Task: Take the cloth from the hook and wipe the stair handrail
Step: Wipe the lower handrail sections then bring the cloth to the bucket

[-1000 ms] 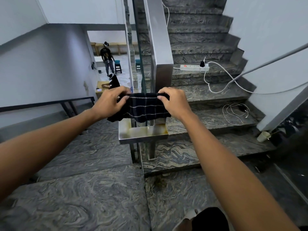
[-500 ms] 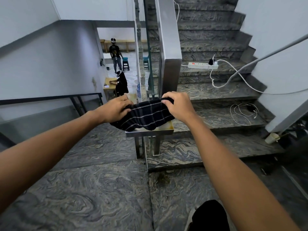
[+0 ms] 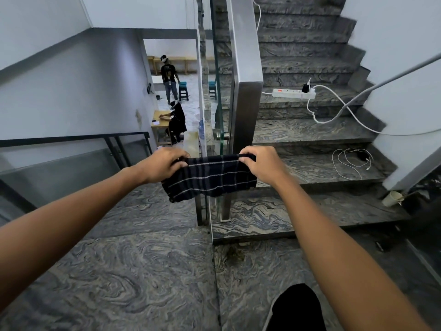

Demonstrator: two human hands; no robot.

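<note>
From the head view, the left hand (image 3: 164, 166) and right hand (image 3: 261, 167) each pinch an upper corner of the dark checked cloth (image 3: 210, 179), stretched before the steel handrail (image 3: 247, 87). The cloth looks light, soft and limp; bunching it in one grip would likely suit wiping.

Both forearms are showing bare up to the frame edges, no sleeves, watch, bands or rings visible. Left hand (image 3: 164, 164) and right hand (image 3: 261, 167) are going ungloved, nails short. A black-clad knee (image 3: 298, 309) is poking in at bottom, with a pale edge running beside it, too unclear to identify.
</note>
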